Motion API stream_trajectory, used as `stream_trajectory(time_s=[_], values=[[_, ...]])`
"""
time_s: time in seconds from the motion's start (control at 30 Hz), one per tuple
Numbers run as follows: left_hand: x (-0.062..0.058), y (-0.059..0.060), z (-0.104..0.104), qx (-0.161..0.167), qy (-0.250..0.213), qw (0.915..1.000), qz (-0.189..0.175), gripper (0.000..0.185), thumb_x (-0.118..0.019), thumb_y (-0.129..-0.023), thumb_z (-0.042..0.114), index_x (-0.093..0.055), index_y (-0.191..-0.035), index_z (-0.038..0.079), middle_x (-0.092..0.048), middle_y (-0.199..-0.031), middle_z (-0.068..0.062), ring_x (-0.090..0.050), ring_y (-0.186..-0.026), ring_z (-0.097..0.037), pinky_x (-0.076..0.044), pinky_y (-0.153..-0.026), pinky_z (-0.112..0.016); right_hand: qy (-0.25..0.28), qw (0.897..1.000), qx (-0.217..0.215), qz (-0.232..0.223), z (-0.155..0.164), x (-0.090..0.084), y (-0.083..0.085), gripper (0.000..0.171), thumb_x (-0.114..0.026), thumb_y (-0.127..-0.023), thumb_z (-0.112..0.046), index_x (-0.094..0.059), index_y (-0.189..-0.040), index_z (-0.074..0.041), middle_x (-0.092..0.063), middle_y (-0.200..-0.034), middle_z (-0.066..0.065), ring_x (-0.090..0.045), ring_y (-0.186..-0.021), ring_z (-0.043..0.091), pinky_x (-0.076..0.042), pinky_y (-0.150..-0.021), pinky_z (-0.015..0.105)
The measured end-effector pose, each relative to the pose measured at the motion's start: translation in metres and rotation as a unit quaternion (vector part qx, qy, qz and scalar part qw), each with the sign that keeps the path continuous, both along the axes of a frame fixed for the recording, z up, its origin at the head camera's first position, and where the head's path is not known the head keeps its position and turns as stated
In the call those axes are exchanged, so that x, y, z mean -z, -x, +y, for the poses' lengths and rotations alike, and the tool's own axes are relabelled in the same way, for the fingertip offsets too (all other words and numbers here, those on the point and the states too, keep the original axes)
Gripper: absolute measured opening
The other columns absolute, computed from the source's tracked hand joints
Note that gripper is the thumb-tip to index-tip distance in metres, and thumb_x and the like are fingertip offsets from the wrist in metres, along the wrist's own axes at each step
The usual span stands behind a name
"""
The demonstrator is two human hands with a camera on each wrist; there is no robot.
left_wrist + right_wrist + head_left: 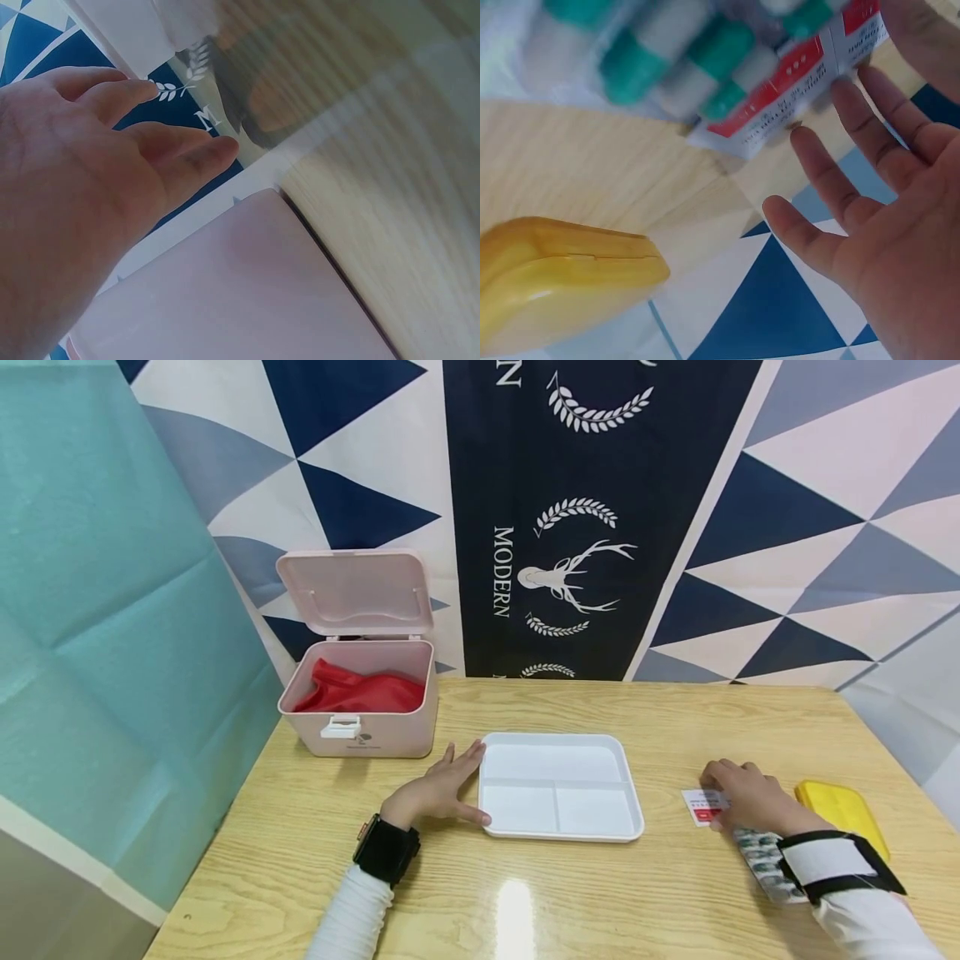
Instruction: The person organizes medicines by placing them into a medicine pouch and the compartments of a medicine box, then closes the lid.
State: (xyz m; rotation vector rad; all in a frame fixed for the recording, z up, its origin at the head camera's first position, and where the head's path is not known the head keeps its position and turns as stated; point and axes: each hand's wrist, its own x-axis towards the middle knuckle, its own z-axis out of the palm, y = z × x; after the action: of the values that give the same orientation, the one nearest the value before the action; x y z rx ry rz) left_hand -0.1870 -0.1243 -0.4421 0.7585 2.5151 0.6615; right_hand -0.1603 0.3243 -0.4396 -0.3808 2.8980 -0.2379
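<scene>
A white rectangular plastic tray (pixel 555 758) with three shallow compartments lies on the pale wood-grain table (pixel 600 893), its long axis running left to right. The person's left hand (pixel 435 789), fingers and thumb spread, is at the tray's left edge. Well apart, off the tray's right side, the right hand (pixel 757 802) is over a small white card (pixel 701 810) printed in red, fingers apart and loosely straight; whether the fingertips touch it cannot be told. A flat pack of green-and-white capsules (pixel 763 860) slants from beneath this hand towards the near right, partly hidden under the wrist. The right hand is much the nearer to card and pack
</scene>
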Motion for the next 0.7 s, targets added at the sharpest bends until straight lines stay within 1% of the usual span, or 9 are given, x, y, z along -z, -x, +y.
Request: stream_trajectory(time_s=[0.07,0.13,0.2,0.3,0.37,0.43,0.5,0.6,0.7], values=[[0.0011,0.0004,0.0002,0.002,0.001,1.0,0.002,0.106,-0.069,-0.073,0.051,-0.004,-0.148,0.014,-0.001,-0.155,-0.001,0.007,-0.138,-0.042,-0.009,-0.111,-0.057,0.006,1.0,0.003,-0.019,0.0013,-0.0003,0.0029,0.049,-0.083,-0.058,-0.018,-0.055,-0.096,-0.01,-0.058,-0.095,0.009,-0.048,-0.084,0.033,-0.04,-0.063,0.052],[0.0021,0.0009,0.0004,0.001,0.002,1.0,0.004,0.106,-0.069,-0.073,0.051,-0.004,-0.148,0.014,-0.001,-0.155,-0.001,0.008,-0.138,-0.042,-0.009,-0.111,-0.057,0.01,1.0,-0.002,-0.027,0.0028,-0.0009,0.0047,0.049,-0.083,-0.058,-0.021,-0.054,-0.096,-0.012,-0.056,-0.091,0.006,-0.045,-0.083,0.031,-0.039,-0.062,0.049],[0.002,0.001,0.0005,-0.001,0.003,1.0,0.005,0.107,-0.069,-0.072,0.051,-0.004,-0.148,0.014,0.0,-0.155,0.0,0.008,-0.138,-0.041,-0.008,-0.111,-0.057,0.014,0.999,-0.008,-0.029,0.0038,-0.0012,0.0056,0.048,-0.083,-0.058,-0.022,-0.052,-0.094,-0.014,-0.052,-0.087,0.005,-0.043,-0.082,0.031,-0.038,-0.06,0.047],[0.0025,0.0015,0.0004,0.0,0.002,0.9999,0.01,0.107,-0.07,-0.071,0.051,-0.005,-0.148,0.014,0.0,-0.155,0.001,0.008,-0.138,-0.04,-0.008,-0.111,-0.056,0.012,1.0,-0.015,-0.018,0.0054,-0.0004,0.0067,0.047,-0.083,-0.057,-0.023,-0.051,-0.091,-0.016,-0.048,-0.087,0.004,-0.041,-0.081,0.031,-0.039,-0.058,0.044],[0.0028,0.0017,0.0003,0.003,0.001,0.9999,0.015,0.107,-0.07,-0.072,0.051,-0.005,-0.148,0.013,0.0,-0.155,0.0,0.008,-0.139,-0.04,-0.008,-0.112,-0.055,0.019,1.0,-0.018,-0.017,0.0055,-0.0003,0.0075,0.049,-0.084,-0.056,-0.023,-0.05,-0.089,-0.014,-0.047,-0.088,0.005,-0.041,-0.081,0.031,-0.039,-0.058,0.043],[0.0031,0.0018,0.0,0.007,-0.002,0.9998,0.018,0.106,-0.069,-0.072,0.051,-0.006,-0.148,0.012,0.0,-0.155,-0.001,0.007,-0.139,-0.039,-0.008,-0.112,-0.053,0.024,0.999,-0.013,-0.021,0.0054,-0.0003,0.0086,0.05,-0.085,-0.055,-0.023,-0.05,-0.089,-0.012,-0.049,-0.087,0.004,-0.042,-0.08,0.028,-0.039,-0.059,0.04],[0.0029,0.0018,-0.0001,0.009,-0.002,0.9998,0.018,0.106,-0.069,-0.072,0.051,-0.006,-0.148,0.012,0.0,-0.155,-0.001,0.007,-0.139,-0.039,-0.008,-0.113,-0.052,0.034,0.999,-0.011,-0.025,0.0043,-0.0009,0.0093,0.051,-0.085,-0.055,-0.022,-0.049,-0.09,-0.01,-0.052,-0.087,0.004,-0.045,-0.079,0.026,-0.04,-0.061,0.04],[0.0021,0.0018,-0.0003,0.008,-0.005,0.9998,0.016,0.106,-0.07,-0.072,0.051,-0.006,-0.148,0.012,-0.001,-0.155,-0.001,0.006,-0.139,-0.039,-0.009,-0.113,-0.052,0.054,0.998,-0.015,-0.021,0.0012,-0.0019,0.01,0.048,-0.083,-0.06,-0.015,-0.048,-0.093,-0.006,-0.058,-0.088,0.006,-0.051,-0.079,0.023,-0.044,-0.065,0.039],[0.0016,0.0019,0.0,0.007,-0.007,0.9998,0.016,0.106,-0.07,-0.072,0.05,-0.006,-0.148,0.011,-0.001,-0.155,-0.002,0.006,-0.139,-0.039,-0.009,-0.113,-0.053,0.072,0.997,-0.032,0.001,-0.0026,-0.0036,0.0108,0.035,-0.072,-0.069,0.002,-0.05,-0.095,-0.003,-0.061,-0.089,0.009,-0.054,-0.077,0.02,-0.045,-0.064,0.035]])
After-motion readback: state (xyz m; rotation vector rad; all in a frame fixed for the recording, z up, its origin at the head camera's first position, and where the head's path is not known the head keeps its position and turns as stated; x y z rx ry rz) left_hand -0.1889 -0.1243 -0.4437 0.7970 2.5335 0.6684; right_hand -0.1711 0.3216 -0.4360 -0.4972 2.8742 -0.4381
